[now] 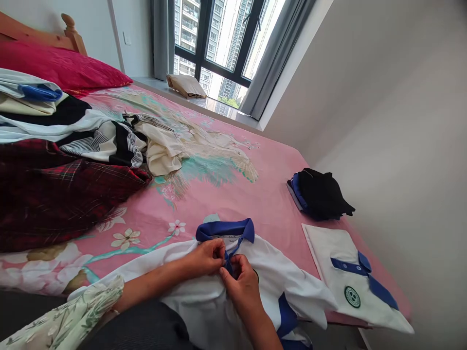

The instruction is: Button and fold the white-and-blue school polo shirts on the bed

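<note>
A white polo shirt (275, 265) with a blue collar lies spread face up at the near edge of the bed, its lower part hanging toward me. My left hand (208, 257) pinches one side of the blue button placket just below the collar. Opposite it, my right hand (241, 279) grips the other side of the placket between thumb and fingers. The two hands nearly touch, and any button between the fingertips is hidden. Part of a round dark badge shows beside my right hand.
A folded white and blue polo shirt (337, 267) lies at the right, below a stack of dark folded clothes (319, 192). Loose clothes, including a red plaid garment (69, 194), cover the left side of the pink bedsheet (270, 194). A red pillow (62, 63) lies at the headboard.
</note>
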`<state>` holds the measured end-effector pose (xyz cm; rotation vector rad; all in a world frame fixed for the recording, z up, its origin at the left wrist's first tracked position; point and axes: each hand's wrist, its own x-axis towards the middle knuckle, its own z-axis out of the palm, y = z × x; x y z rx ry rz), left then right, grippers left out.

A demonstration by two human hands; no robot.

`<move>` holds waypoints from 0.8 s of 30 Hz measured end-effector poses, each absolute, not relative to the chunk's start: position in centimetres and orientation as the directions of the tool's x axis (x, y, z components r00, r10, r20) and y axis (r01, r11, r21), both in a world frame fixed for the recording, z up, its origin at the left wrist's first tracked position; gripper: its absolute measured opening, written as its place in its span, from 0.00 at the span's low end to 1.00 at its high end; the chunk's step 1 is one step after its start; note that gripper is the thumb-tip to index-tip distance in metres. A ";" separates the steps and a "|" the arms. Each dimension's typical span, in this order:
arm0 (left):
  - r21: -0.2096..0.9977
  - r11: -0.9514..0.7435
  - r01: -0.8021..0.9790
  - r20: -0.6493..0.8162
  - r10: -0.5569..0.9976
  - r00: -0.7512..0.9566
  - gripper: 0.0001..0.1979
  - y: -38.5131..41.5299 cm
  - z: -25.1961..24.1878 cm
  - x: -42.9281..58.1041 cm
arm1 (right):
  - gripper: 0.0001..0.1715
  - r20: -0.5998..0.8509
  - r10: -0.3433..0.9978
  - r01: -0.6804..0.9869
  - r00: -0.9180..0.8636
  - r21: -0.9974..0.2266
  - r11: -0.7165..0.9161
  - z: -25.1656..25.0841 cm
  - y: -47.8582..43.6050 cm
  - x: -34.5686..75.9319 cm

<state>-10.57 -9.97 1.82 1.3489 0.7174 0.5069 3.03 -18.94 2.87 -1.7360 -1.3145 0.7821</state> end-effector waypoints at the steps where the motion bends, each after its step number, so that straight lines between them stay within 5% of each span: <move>1: 0.984 0.156 0.088 -0.173 0.702 0.691 0.09 -10.0 1.9 -10.6 | 0.11 -0.016 0.971 0.530 0.239 -0.835 -0.144 3.2 -18.9 3.2; 4: 0.978 -0.039 0.203 -0.110 0.734 0.670 0.06 -10.2 1.9 -10.8 | 0.09 0.021 0.979 0.648 0.203 -0.752 -0.119 3.9 -19.0 3.9; 9: 0.765 -0.510 0.392 0.142 0.729 0.670 0.04 -10.9 1.2 -10.4 | 0.13 0.115 0.942 0.649 0.316 -0.751 -0.126 4.0 -19.5 4.0; 14: 0.866 -0.354 0.354 0.067 0.783 0.619 0.05 -10.4 0.8 -10.2 | 0.08 0.177 0.937 0.668 0.302 -0.741 -0.075 2.5 -19.2 2.5; 18: 0.986 -0.081 0.143 -0.029 0.773 0.634 0.06 -9.9 0.8 -10.6 | 0.06 0.179 0.933 0.621 0.312 -0.781 -0.058 1.6 -18.7 2.6; 21: 0.996 0.070 0.057 -0.090 0.724 0.684 0.07 -9.9 1.0 -10.7 | 0.09 0.110 0.945 0.496 0.307 -0.866 -0.060 1.8 -18.6 3.0; 24: 0.996 0.047 0.075 -0.086 0.719 0.689 0.06 -10.0 1.3 -10.8 | 0.14 -0.002 0.958 0.317 0.287 -0.944 -0.096 2.2 -18.5 3.0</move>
